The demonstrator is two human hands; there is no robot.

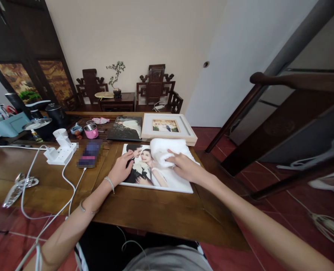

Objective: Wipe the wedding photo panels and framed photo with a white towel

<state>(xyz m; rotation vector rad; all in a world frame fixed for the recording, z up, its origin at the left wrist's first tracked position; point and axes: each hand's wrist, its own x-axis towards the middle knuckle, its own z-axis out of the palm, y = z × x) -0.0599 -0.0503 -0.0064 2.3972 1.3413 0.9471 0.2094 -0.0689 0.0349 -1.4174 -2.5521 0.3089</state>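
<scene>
Close to the near edge of the wooden surface [144,214], toward its right end, lies a flat, stiff photo print [148,173] with a smooth face and thin white sides. The left hand [123,167] rests on the print's left part, open, its fingers stretched out toward the far edge. The right hand [186,167] lies over the print's right part, index finger extended, on a soft, fluffy white cloth [161,150] bunched in loose folds; whether its fingers grip the cloth, I cannot tell. Left of the print is a ribbed white charging cable [76,188], curving past the near edge. Beyond the print, by the surface's far right corner, sit a dark, square picture [124,128] and a pale wooden frame [192,131] with a wide white mount.
</scene>
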